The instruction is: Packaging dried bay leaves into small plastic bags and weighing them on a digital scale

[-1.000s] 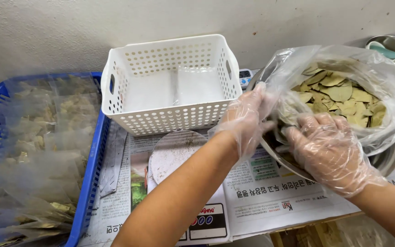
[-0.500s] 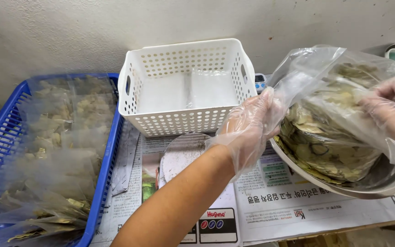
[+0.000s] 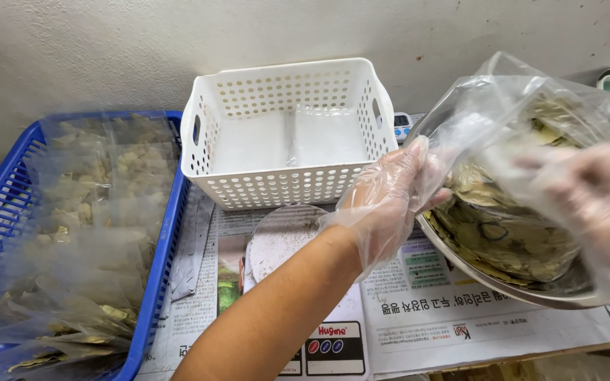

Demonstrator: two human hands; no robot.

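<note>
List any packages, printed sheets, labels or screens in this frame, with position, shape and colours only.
Large clear plastic bag of dried leaves: right, in a metal bowl, gripped by left hand and right hand.
Small clear filled bags: stacked in blue basket, left.
Flat clear bags: inside white basket, centre.
Newspaper sheets: underneath, white with red, green and blue patches.
Small white device: behind white basket; screen unclear.

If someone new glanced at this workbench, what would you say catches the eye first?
Two hands in thin clear gloves, left and right, grip a big clear plastic bag of dried leaves over a round metal bowl at right. A white perforated plastic basket stands by the wall; a blue plastic crate of filled clear bags sits at left.
</note>
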